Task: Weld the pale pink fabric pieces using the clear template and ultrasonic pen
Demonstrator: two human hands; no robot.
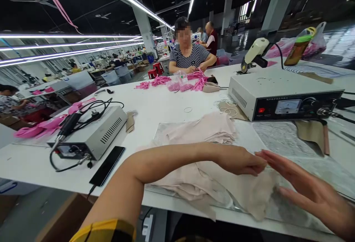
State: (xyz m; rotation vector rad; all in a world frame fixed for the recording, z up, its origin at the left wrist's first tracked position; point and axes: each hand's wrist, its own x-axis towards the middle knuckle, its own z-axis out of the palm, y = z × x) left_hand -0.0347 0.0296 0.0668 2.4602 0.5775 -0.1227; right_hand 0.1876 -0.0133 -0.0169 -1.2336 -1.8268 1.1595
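"Hands?"

"Your right hand [307, 188] is open, fingers extended; your left hand [246, 163] is loosely curled, its hold indeterminable. Beige fabric [256, 196] lies beside both."

"Beyond?"

"Beige stack [203, 128], then pink strips [199, 84], then a person [186, 55]."

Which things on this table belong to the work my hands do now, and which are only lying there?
In the work, by its looks:
- pale cloth piece by your left hand and right hand
- pale cloth stack

Seemingly just lying about:
- black phone
- green-lidded bottle
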